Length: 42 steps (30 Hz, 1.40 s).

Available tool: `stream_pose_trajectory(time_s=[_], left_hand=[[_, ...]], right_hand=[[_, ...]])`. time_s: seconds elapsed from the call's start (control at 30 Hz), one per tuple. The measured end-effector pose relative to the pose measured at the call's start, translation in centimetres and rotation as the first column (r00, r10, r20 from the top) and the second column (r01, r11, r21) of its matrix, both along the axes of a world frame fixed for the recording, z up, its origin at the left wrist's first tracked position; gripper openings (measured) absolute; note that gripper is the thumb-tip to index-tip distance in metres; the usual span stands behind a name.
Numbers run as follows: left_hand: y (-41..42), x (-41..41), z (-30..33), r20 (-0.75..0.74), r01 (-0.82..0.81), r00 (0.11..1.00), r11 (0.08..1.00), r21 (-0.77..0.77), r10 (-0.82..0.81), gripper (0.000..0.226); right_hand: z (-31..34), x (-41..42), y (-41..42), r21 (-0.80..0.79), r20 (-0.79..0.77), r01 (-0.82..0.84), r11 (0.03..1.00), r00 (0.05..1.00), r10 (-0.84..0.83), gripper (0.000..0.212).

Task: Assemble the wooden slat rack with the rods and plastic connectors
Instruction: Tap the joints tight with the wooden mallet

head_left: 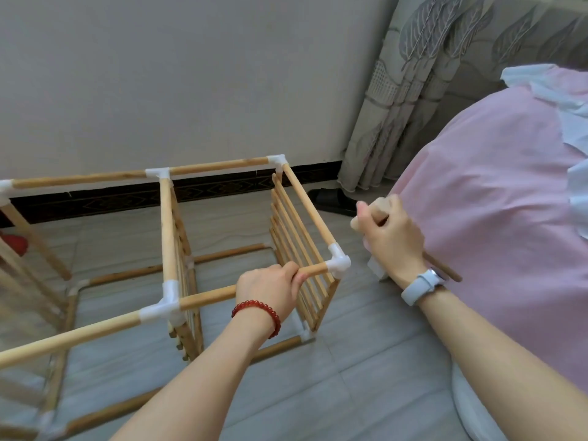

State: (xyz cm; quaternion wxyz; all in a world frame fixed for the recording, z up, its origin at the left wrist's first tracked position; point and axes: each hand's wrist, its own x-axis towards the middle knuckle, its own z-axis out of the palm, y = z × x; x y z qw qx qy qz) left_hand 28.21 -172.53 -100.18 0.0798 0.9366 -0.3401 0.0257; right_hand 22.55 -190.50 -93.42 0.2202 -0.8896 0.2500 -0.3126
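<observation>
A wooden rack frame of rods and white plastic connectors stands on the floor. My left hand grips the near top rod, just left of the white corner connector. A slat panel hangs upright below that corner on the right side. Raised to the right of the corner, my right hand grips a wooden tool; its handle sticks out below my wrist and its pale end shows above my fingers.
A bed with a pink cover fills the right side, close to the rack. A patterned curtain hangs behind it. A black slipper lies on the tiled floor by the wall. A red object sits at the far left.
</observation>
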Motion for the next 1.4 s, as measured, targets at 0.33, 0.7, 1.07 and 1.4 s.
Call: stream_pose_trajectory(time_s=[0.33,0.7,1.07,1.4], left_hand=[[0.1,-0.4,0.3,-0.004,-0.002,1.0,1.0,0.02,0.003,0.043],[-0.5,13.2,4.6,-0.285,-0.017,0.959,0.999,-0.049,0.002,0.033],[-6.3,28.4,0.1,0.034,-0.232,0.973,0.967,0.105,0.23,0.037],[-6.9,30.2,-4.3,0.465,-0.212,0.836,0.953,-0.217,0.292,0.035]], right_hand=[[-4.1,0.1,0.8,-0.01,-0.303,-0.071,0.997,0.951,0.065,0.033],[-0.6,12.3,0.6,0.241,-0.226,-0.125,0.962,0.957,0.181,0.043],[-1.3,26.1,-4.0,0.289,-0.041,-0.126,0.949,0.989,0.144,0.038],[6.7,32.5,-5.7,0.006,0.317,-0.105,0.994,0.943,0.098,0.05]])
